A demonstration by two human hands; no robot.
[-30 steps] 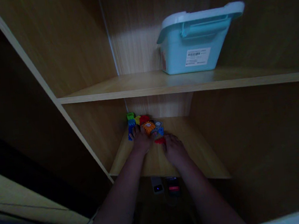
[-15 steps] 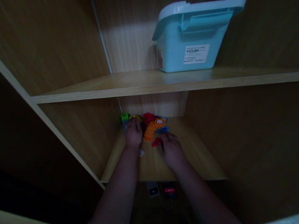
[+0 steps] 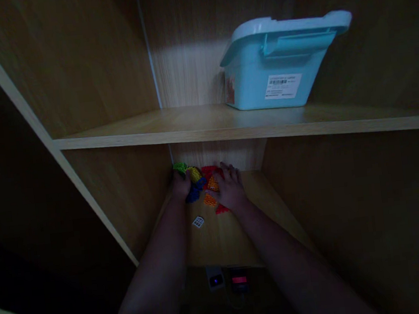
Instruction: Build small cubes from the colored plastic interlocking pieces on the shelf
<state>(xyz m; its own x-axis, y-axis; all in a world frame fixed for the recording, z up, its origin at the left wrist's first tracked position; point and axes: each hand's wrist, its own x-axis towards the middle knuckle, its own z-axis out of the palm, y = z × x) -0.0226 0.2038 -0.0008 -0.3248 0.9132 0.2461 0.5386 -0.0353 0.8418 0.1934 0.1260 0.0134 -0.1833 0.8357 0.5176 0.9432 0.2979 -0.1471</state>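
Note:
Both of my hands reach deep into the lower compartment, to a pile of bumpy, brightly coloured pieces, perhaps toy blocks. My left hand is at the pile's left end, against the green piece and beside the yellow piece and blue piece; its fingertips are hidden. Spread fingers of my right hand lie over the orange piece and red pieces, covering part of them. Another red piece pokes out below that palm. A small white grid-patterned piece lies apart, nearer the front.
Above my hands runs a wooden shelf bearing a light blue lidded bin with a white label. Wooden side walls flank the compartment. Below its front edge are two small devices, one with a red display.
My right hand has moved up and back from the front red piece onto the orange one. My left hand has shifted left, uncovering yellow and blue pieces. The view has tilted slightly.

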